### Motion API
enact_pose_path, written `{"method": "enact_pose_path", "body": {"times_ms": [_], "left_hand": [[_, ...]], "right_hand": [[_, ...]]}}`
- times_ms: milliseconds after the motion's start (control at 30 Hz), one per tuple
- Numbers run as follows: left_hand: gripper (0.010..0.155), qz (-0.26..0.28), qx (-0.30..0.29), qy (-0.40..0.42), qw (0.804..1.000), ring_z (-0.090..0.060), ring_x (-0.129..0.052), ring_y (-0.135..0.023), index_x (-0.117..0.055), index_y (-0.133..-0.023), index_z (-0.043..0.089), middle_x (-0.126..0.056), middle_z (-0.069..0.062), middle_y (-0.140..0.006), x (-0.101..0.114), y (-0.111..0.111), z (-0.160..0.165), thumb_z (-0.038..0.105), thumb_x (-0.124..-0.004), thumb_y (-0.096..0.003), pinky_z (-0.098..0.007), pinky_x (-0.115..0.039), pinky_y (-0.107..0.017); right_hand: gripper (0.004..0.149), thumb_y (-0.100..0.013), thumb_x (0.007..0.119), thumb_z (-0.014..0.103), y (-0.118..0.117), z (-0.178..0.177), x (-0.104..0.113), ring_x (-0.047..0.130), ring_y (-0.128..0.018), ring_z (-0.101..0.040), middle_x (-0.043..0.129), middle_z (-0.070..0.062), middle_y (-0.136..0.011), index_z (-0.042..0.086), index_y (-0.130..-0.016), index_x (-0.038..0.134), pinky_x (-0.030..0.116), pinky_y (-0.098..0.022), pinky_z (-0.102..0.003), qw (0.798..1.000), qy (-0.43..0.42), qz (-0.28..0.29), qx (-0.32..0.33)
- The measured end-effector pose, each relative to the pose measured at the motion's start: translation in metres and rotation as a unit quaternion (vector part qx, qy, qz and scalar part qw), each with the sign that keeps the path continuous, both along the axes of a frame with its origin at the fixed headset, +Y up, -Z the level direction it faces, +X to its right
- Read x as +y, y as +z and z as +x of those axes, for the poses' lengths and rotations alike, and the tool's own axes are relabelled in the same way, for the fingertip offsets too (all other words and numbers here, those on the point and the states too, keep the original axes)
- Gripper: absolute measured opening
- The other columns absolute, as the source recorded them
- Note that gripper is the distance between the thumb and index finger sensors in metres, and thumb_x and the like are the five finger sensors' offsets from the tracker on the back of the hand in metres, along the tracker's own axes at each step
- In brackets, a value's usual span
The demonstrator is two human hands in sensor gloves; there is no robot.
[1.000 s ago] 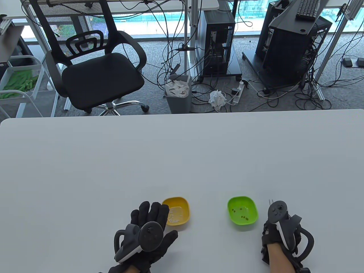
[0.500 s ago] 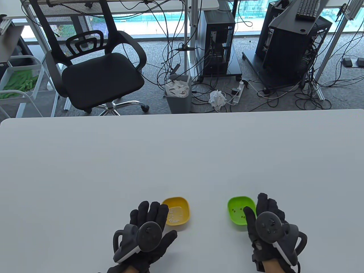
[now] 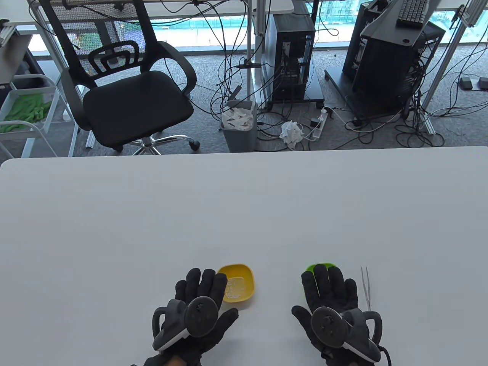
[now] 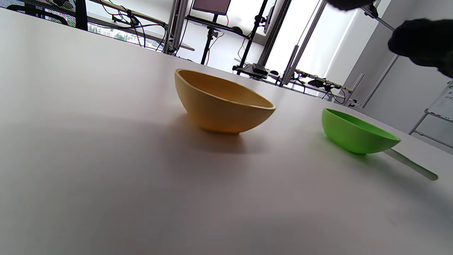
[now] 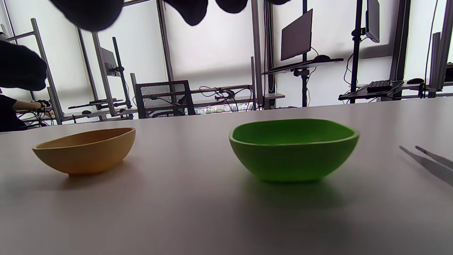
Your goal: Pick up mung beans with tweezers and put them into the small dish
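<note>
A small yellow dish (image 3: 240, 284) with pale grains sits near the table's front edge; it also shows in the left wrist view (image 4: 223, 102) and the right wrist view (image 5: 85, 150). A green dish (image 3: 318, 267) stands to its right, mostly hidden under my right hand (image 3: 329, 289), which hovers flat over it with fingers spread and holds nothing. The green dish shows in full in the right wrist view (image 5: 293, 148). Metal tweezers (image 3: 366, 288) lie on the table right of that hand. My left hand (image 3: 200, 289) lies flat and open beside the yellow dish.
The white table (image 3: 244, 213) stretches far beyond the dishes. An office chair (image 3: 126, 84), a bin (image 3: 239, 124) and computer racks (image 3: 389, 65) stand on the floor behind the table.
My right hand let go of the tweezers, which now lie on the table, and moved left, opening flat over the green dish. The left hand has barely moved.
</note>
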State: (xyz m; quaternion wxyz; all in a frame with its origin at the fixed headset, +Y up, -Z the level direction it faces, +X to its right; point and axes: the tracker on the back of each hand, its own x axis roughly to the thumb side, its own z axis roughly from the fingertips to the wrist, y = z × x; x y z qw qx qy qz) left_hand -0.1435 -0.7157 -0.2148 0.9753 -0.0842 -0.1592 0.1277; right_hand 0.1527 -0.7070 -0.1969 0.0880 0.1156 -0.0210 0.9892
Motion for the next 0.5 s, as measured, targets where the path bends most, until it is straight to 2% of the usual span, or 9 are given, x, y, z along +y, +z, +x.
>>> {"method": "enact_pose_path", "body": {"times_ms": [500], "left_hand": [[0.085, 0.005, -0.011, -0.002, 1.0, -0.048, -0.015, -0.111, -0.027, -0.116, 0.02, -0.024, -0.01, -0.123, 0.0002, -0.0009, 0.0054, 0.067, -0.055, -0.0511, -0.065, -0.018, -0.076]], "right_hand": [[0.074, -0.054, 0.056, 0.055, -0.0019, -0.0008, -0.0032, 0.016, -0.104, -0.046, 0.017, -0.015, -0.118, 0.019, -0.113, 0.03, 0.027, -0.073, -0.067, 1.0, -0.017, -0.015, 0.003]]}}
